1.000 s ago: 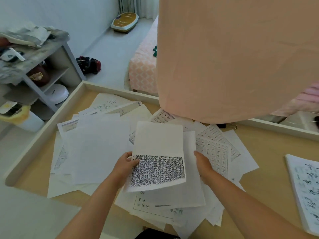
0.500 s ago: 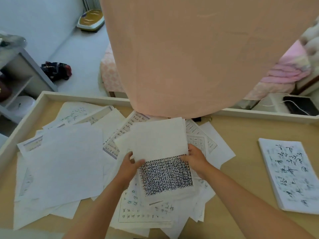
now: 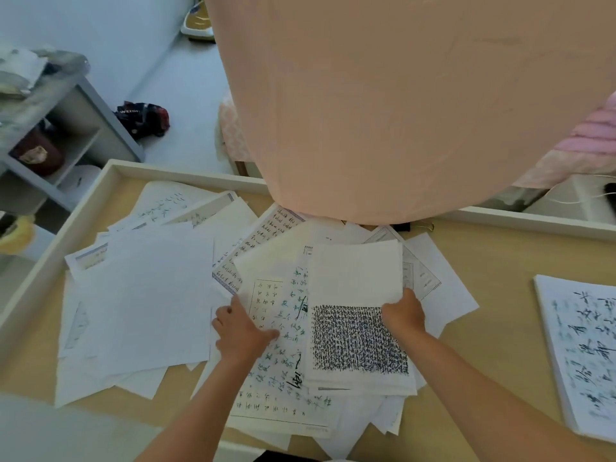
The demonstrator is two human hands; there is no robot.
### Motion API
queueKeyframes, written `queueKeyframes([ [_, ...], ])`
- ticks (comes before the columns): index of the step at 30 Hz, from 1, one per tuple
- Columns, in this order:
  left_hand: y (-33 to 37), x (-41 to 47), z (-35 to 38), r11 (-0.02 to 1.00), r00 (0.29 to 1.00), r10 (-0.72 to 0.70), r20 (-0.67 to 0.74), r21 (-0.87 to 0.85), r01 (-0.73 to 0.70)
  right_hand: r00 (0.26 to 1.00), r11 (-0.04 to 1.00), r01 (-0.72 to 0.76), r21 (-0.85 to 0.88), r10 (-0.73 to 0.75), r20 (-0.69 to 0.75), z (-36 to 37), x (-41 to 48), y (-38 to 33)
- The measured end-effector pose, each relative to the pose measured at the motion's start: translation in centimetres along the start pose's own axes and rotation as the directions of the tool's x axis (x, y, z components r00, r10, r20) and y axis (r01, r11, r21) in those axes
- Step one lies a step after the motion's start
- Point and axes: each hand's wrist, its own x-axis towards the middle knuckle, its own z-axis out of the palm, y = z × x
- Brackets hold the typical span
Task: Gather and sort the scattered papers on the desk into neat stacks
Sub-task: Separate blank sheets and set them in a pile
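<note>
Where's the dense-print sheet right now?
The dense-print sheet tops the paper pile, centre-right in the head view; the right hand grips its right edge, a handwritten sheet lies left of it.

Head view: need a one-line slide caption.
Right hand pinches a dense-print sheet atop scattered papers on the desk; left hand rests on a handwritten sheet beside it.

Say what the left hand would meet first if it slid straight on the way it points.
Likely the bordered sheet of script columns, lying just beyond the left hand on the pile, though depth is unclear. The right hand pinches the dense-print sheet, off that line.
</note>
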Motion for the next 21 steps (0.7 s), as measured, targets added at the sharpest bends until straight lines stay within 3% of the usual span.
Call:
queueKeyframes([
  [3,0.2,0.2,-0.3,0.98,1.0,-0.023,0.017,-0.196,0.026,0.998,0.998,-0.036,-0.052,0.034,-0.052,1.4,-0.8,-0.6],
  [9,-0.2,0.0,-1.6,0.957,0.995,0.012,0.097,-0.29,0.017,1.0,0.988,-0.016,0.152,0.012,0.027,2.1,-1.6,-1.0],
  [14,-2.3,-0.7,-2.5,0.835,0.973,-0.054,0.223,-0.525,0.166,0.996,0.953,-0.036,0.302,0.009,0.091,1.4,-2.0,-0.6],
  [18,-4.0,-1.3,-2.6,0.753,0.893,-0.034,0.449,-0.576,0.318,0.988,0.973,0.001,0.229,-0.036,0.149,2.4,-3.0,-0.7],
  [21,-3.9,-2.0,-2.3,0.699,0.885,0.002,0.465,-0.634,0.331,0.951,0.986,0.128,0.104,-0.152,0.269,3.8,-4.7,-1.4],
])
